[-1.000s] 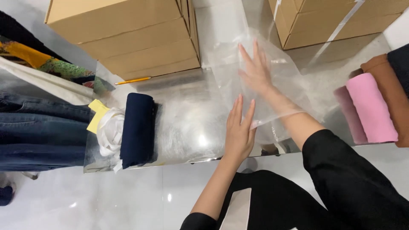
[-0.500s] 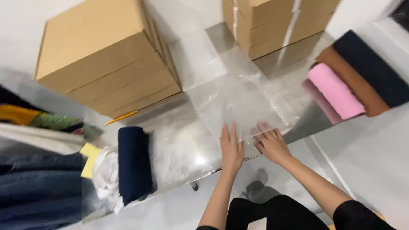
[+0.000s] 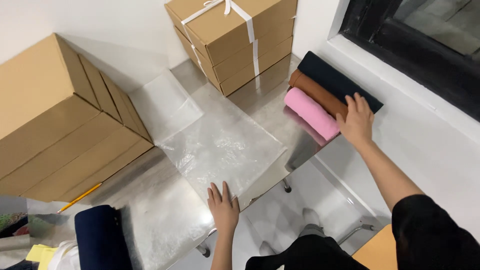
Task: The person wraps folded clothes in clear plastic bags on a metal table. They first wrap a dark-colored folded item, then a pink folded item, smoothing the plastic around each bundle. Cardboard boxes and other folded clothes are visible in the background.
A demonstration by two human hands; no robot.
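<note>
A clear plastic bag point(image 3: 215, 142) lies flat on the shiny metal table point(image 3: 165, 220). My left hand point(image 3: 223, 208) presses flat on the bag's near edge, fingers spread. My right hand point(image 3: 356, 121) has reached to the right and rests on the rolled garments at the table's right end: a pink roll point(image 3: 311, 113), a brown roll point(image 3: 316, 93) and a dark navy roll point(image 3: 337, 80). The fingers lie over the brown and navy rolls, next to the pink one; whether they grip anything I cannot tell.
Stacked cardboard boxes point(image 3: 60, 115) stand at the left, and a strapped stack of boxes point(image 3: 235, 40) at the back. A folded navy garment point(image 3: 100, 237) and other clothes lie at the lower left, with a yellow pencil point(image 3: 80, 198) nearby. A dark window frame point(image 3: 415, 55) runs along the right.
My right hand left the plastic bag and moved right onto the rolled garments. My left hand stays on the bag's near edge. The view swung to the right.
</note>
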